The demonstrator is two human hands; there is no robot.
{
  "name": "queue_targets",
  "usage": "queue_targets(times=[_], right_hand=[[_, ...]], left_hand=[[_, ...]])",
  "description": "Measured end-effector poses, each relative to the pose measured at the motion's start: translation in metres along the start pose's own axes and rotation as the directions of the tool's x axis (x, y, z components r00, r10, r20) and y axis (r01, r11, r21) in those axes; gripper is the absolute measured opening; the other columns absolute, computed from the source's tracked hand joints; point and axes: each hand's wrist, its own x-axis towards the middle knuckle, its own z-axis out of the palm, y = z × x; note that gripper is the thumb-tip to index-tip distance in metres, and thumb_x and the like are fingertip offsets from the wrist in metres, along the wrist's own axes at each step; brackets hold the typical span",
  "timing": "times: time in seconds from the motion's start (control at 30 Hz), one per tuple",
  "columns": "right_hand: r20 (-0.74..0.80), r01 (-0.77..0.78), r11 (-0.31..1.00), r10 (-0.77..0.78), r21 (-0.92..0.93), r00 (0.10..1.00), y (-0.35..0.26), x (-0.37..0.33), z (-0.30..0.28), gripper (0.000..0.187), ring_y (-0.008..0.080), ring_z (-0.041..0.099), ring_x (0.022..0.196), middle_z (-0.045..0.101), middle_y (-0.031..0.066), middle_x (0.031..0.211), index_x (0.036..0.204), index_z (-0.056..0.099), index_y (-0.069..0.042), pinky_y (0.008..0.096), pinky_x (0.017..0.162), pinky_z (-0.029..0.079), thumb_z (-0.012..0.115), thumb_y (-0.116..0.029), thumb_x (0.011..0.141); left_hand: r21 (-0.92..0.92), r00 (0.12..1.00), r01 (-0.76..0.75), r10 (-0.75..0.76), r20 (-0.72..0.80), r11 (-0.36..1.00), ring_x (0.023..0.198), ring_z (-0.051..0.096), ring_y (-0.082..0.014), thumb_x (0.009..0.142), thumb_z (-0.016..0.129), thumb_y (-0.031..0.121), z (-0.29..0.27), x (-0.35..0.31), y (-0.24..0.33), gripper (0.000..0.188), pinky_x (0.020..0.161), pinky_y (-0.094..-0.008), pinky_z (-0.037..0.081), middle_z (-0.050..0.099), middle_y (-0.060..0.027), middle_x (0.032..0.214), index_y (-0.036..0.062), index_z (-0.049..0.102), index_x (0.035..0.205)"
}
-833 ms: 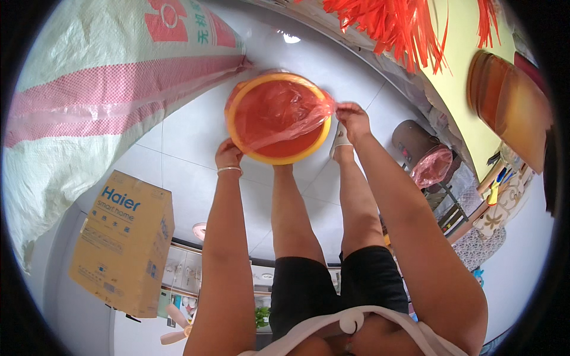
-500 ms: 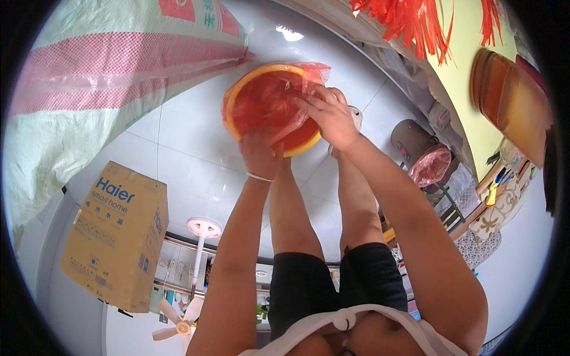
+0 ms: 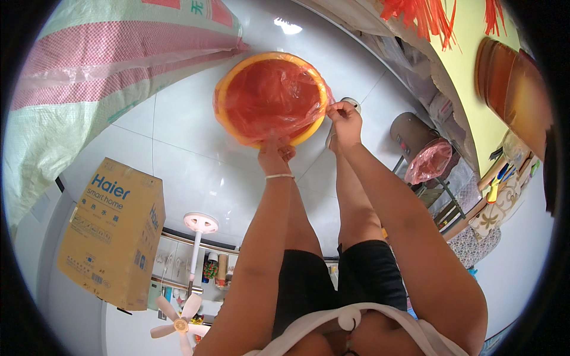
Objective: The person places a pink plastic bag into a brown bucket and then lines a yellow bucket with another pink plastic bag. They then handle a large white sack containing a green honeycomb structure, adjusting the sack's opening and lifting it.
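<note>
A round bin with an orange-yellow rim (image 3: 220, 95) stands on the floor in front of me. A thin, see-through red plastic bag (image 3: 270, 89) lines it and drapes over much of the rim. At the near side of the rim, my left hand (image 3: 275, 155) has its fingers curled on the bag's edge, partly hidden under the film. My right hand (image 3: 346, 123) pinches a gathered edge of the bag just outside the rim on the right.
A large woven sack (image 3: 130, 59) with pink stripes lies at the far left. Nearer stand a cardboard box (image 3: 110, 231) and a pale fan (image 3: 181, 324). To the right are a brown bin (image 3: 409, 136) with a pink bag and a pale yellow-green tabletop (image 3: 460, 83).
My right hand has moved from over the bin's mouth to the right, outside the rim. My left hand has drawn back to the near rim. The bag now spreads wider over the rim.
</note>
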Motion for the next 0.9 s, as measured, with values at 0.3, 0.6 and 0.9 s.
queue_targets(times=[0.3, 0.6, 0.9], right_hand=[[0.015, -0.557, 0.808, 0.565, 0.193, 0.825, -0.004, -0.006, 0.012, 0.024, 0.0215, 0.060, 0.082, 0.058, 0.0096, 0.094, 0.105, 0.054, 0.000, 0.0354, 0.072, 0.056, 0.055, 0.002, 0.082], [0.151, -0.737, 0.593, 0.737, 0.324, 0.659, 0.013, -0.015, 0.014, 0.024, 0.0256, 0.063, 0.090, 0.058, 0.0136, 0.105, 0.112, 0.050, 0.006, 0.0378, 0.080, 0.059, 0.047, 0.005, 0.088], [0.100, -0.653, 0.696, 0.658, 0.298, 0.747, 0.036, -0.019, 0.025, 0.022, 0.0184, 0.063, 0.083, 0.062, 0.0090, 0.098, 0.109, 0.055, 0.003, 0.0306, 0.071, 0.057, 0.052, 0.004, 0.088]], left_hand=[[-0.589, 0.977, 0.179, -0.213, 0.011, 0.788, 0.075, 0.056, -0.0190, 0.084, 0.057, 0.009, 0.002, 0.000, 0.021, 0.008, 0.064, -0.0303, 0.046, 0.061, -0.0070, 0.086, 0.0060, 0.060, 0.091], [0.001, 0.955, 0.018, -0.017, -0.297, 1.000, 0.075, 0.059, -0.0183, 0.080, 0.058, -0.001, -0.035, 0.010, 0.000, 0.019, 0.064, -0.0304, 0.050, 0.060, -0.0086, 0.088, -0.0019, 0.058, 0.100], [-0.226, 0.954, 0.102, -0.159, -0.253, 0.969, 0.085, 0.065, -0.0273, 0.088, 0.052, -0.002, -0.042, 0.025, -0.009, 0.018, 0.076, -0.0405, 0.059, 0.061, -0.0144, 0.098, -0.0025, 0.054, 0.106]])
